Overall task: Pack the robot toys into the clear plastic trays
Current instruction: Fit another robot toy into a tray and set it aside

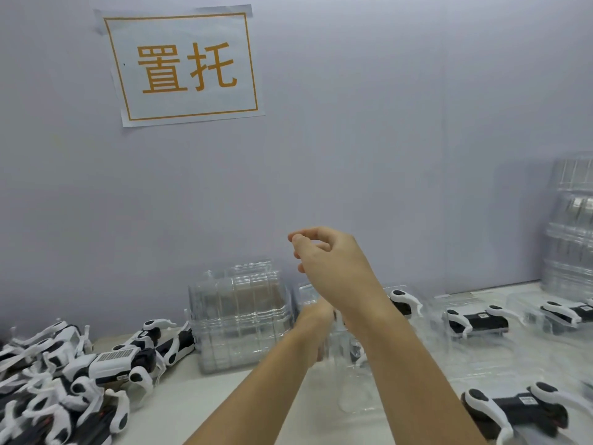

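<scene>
Your right hand (324, 252) hangs raised above the table (224, 390), fingers loosely curled, holding nothing. Your left hand (316, 319) lies mostly hidden beneath it; its grip cannot be told. Robot toys (80, 380) are heaped at left, beside stacked clear trays (240, 316).

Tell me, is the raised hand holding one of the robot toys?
No. The raised right hand has loosely curled fingers with nothing in them, while the loose robot toys lie heaped on the table's left side.
</scene>
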Demonstrator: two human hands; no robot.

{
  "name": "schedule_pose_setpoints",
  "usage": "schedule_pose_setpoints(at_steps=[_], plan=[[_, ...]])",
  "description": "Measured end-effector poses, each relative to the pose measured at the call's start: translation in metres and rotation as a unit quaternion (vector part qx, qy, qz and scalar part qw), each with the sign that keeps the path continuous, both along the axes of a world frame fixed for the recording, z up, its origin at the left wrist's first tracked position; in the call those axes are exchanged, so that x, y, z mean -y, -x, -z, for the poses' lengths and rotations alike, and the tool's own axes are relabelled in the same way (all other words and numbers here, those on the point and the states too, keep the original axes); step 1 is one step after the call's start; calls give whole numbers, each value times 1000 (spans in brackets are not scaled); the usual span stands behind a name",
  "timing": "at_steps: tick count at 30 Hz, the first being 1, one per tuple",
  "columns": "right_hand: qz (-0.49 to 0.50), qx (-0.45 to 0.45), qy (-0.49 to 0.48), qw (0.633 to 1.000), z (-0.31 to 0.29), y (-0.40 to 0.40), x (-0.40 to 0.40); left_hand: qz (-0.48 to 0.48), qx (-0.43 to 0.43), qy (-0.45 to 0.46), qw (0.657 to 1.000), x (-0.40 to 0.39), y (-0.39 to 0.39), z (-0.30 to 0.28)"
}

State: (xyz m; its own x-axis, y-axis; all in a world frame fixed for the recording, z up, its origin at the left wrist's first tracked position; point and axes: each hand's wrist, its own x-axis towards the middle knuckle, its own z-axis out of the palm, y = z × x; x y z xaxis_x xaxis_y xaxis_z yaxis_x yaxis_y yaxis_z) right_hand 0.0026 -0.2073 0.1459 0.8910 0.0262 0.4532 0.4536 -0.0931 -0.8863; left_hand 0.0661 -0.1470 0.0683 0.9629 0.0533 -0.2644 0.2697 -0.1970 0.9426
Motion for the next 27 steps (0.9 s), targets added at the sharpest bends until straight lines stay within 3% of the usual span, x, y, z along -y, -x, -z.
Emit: schedule_pose_setpoints(at_steps=[13,27], plan=[[30,-11,-4,999,1,-1,10,23,2,65,998,5,-2,4],[89,-50,-31,994,0,-3,34,92,22,-20,995,2,8,16]])
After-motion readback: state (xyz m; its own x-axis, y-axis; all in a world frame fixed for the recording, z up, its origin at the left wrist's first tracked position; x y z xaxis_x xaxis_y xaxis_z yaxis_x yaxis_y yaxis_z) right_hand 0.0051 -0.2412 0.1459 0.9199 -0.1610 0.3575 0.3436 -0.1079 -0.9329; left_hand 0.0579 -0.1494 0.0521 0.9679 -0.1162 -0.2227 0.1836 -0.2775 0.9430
